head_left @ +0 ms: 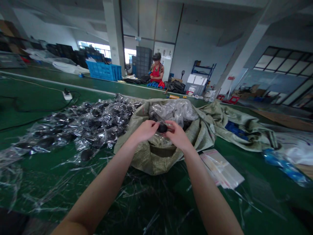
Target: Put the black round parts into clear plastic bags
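Note:
Over the mouth of an olive woven sack (156,160), both my hands meet around a small round black object (162,127). My left hand (146,129) pinches its left side between thumb and fingers. From the right, my right hand (175,133) grips the other side of it. What exactly the black object is cannot be made out. Crumpled clear plastic (173,109) fills the sack behind my fingers. To the left lies a wide heap of black round pieces in clear plastic wrappers (97,120).
A stack of flat clear bags (222,168) lies right of the sack. Beyond it are another woven sack (259,137) and a blue plastic bundle (286,166). Clear plastic strips litter the green floor. Farther off are a blue crate (104,70) and a person in a red apron (156,72).

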Tool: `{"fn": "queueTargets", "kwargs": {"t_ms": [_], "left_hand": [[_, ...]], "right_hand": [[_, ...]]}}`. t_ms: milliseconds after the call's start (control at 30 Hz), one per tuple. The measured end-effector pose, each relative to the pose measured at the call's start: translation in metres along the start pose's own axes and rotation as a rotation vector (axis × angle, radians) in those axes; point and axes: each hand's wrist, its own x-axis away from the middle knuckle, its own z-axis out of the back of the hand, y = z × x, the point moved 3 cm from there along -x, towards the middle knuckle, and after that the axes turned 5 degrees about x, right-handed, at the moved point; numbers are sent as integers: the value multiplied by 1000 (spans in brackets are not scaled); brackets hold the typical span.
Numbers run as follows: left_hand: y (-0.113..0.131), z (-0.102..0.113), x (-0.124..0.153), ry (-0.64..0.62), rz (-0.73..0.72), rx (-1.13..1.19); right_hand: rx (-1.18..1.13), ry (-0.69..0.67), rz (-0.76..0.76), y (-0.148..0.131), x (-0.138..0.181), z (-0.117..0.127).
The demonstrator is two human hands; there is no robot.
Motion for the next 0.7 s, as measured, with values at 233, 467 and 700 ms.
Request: {"fn": "queueTargets", "kwargs": {"t_ms": [233,467,700], "left_hand": [[-2,-2,-2,49,46,33],[-4,4,-1,58,58,91],[-7,9,-2,83,64,49]], "right_hand": [[4,142,-104,-1,-19,7],[428,164,-70,-24,-23,13],[950,226,137,-71,-22,13]]}}
